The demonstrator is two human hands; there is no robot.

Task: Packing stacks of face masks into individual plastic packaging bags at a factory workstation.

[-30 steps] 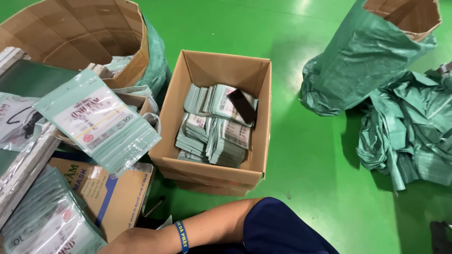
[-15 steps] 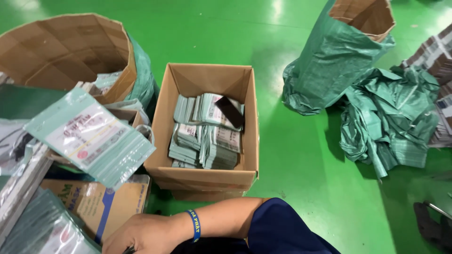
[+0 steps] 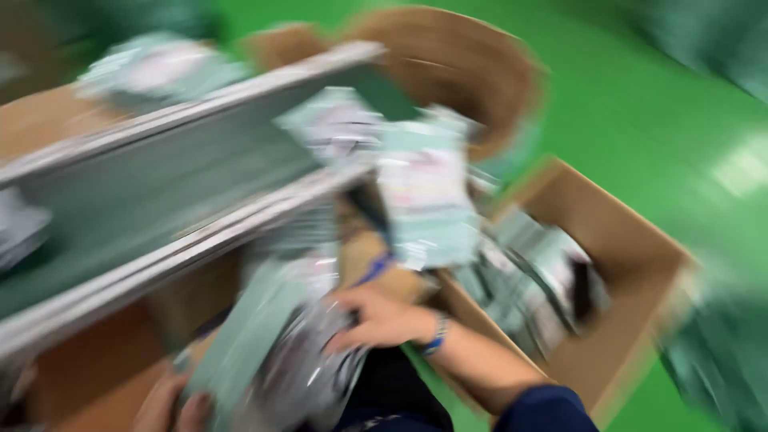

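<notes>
The whole view is smeared by motion. My right hand [image 3: 380, 316], with a blue wristband and a dark blue sleeve, lies with curled fingers on a bundle of pale green and grey plastic packets [image 3: 288, 360] low in the middle. My left hand [image 3: 172, 410] shows only as fingers at the bottom edge, gripping the bundle's lower left end. A single green-and-white packet [image 3: 424, 200] hangs just above my right hand.
An open cardboard box [image 3: 640, 256] part-filled with the same packets stands on the green floor [image 3: 640, 96] at the right. A round cardboard drum [image 3: 464, 64] is at the top. Long flat grey-green boards [image 3: 160, 184] slant across the left, over brown cardboard [image 3: 88, 376].
The view has swung left and tilted, so the box now sits at the right. My right hand has come up onto the packet bundle, and my left hand has come into view.
</notes>
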